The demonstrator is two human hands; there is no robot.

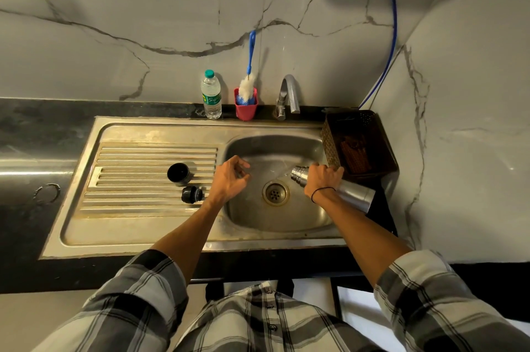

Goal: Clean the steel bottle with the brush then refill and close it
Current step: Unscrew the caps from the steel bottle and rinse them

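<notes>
My right hand (325,179) grips the steel bottle (354,193) near its neck. The bottle lies tipped sideways over the sink basin (286,145), mouth pointing left, and water spills from the mouth toward the drain (275,193). My left hand (231,179) hovers over the basin's left edge, fingers apart, holding nothing. The bottle's black cup cap (178,172) and its black stopper (191,194) lie on the ribbed drainboard (129,179). The bottle brush (249,76), blue-handled with white bristles, stands in a pink holder (246,110) behind the sink.
A clear plastic water bottle (211,96) with a green cap stands left of the pink holder. The tap (288,96) rises behind the basin. A brown perforated basket (358,142) sits right of the basin against the wall. A blue hose (391,36) hangs down the wall.
</notes>
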